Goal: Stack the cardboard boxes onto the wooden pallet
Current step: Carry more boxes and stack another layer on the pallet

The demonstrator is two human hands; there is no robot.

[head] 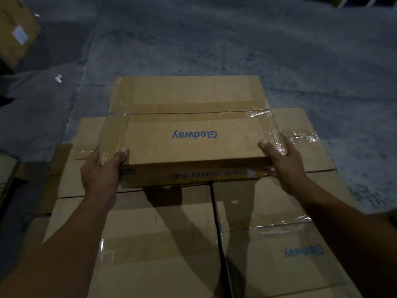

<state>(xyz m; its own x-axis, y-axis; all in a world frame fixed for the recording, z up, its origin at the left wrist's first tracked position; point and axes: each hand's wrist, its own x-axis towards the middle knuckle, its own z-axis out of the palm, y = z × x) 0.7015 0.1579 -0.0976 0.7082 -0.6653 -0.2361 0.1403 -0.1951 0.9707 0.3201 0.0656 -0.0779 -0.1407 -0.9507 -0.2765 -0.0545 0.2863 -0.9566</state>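
Head view.
- Top box point(189, 125), taped, "Glodway" print: over the box layer point(150, 244); resting or just above, cannot tell.
- Left grip point(101, 173): holds the top box's near-left corner, thumb on top.
- Right grip point(283, 166): holds the near-right corner likewise.
- Floor point(214, 39): concrete.
- Spare box point(15, 29): far left.

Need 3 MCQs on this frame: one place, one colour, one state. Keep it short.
1. What lies under the top brown cardboard box? A grey floor B lower layer of brown cardboard boxes C metal shelf
2. Colour of its printed logo? A red B blue C green
3. Hands' state? A both idle B only one holds it C left hand and right hand each hold a near corner
Key: 1 B, boxes show beneath it; 2 B, blue lettering; 3 C, thumbs on top at both corners.
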